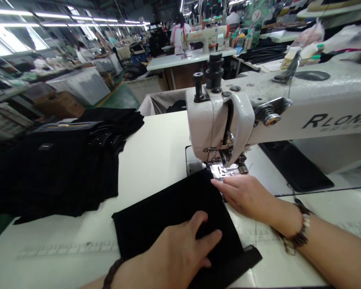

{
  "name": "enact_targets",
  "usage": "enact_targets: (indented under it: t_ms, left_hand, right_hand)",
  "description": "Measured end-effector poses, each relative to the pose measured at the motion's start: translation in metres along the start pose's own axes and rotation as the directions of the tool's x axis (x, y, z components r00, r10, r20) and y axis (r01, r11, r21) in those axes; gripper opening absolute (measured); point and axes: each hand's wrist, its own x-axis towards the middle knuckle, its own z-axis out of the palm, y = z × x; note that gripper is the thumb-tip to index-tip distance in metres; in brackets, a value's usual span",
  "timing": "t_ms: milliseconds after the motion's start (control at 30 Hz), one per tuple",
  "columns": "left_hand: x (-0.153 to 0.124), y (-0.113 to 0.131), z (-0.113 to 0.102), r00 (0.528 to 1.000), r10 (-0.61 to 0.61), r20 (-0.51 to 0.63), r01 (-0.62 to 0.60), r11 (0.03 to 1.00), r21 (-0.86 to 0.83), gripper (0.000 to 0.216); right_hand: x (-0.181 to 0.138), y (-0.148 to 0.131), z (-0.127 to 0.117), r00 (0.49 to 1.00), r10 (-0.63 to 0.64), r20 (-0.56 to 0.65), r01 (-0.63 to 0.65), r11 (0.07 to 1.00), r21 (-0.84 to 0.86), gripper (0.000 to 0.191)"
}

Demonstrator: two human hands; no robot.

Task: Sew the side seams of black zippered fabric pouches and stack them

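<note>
A black fabric panel (156,208) lies flat on the white sewing table, its far corner up at the presser foot of the sewing machine (219,128). My left hand (180,249) rests on top of the panel with its fingers spread. At the panel's right edge, close to the needle plate (225,170), my right hand (243,196) touches the cloth with its fingertips, fingers stretched out and held together. A narrow folded strip (252,257) sticks out at the panel's lower right corner. The needle tip is hard to make out.
To the left sits a stack of black fabric pieces (105,160), some with zippers. A dark phone-like slab (295,164) lies under the machine arm. Ruler markings (69,249) run along the table. Behind stand another sewing machine (204,38) and a person (179,36).
</note>
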Motion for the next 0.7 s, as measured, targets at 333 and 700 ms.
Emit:
enact_targets:
  t_ms: [333,700]
  left_hand:
    - [-0.007,-0.007,-0.008,0.999,0.04,0.001,-0.04,0.999,-0.017,0.041]
    - [-0.003,0.013,0.023,0.985,0.153,-0.074,-0.139,0.977,0.161,0.049]
  right_hand:
    - [-0.007,-0.013,0.007,0.997,-0.049,0.06,0.056,0.991,-0.12,0.029]
    - [-0.034,-0.046,-0.051,0.956,-0.012,0.294,-0.032,0.989,0.145,0.042]
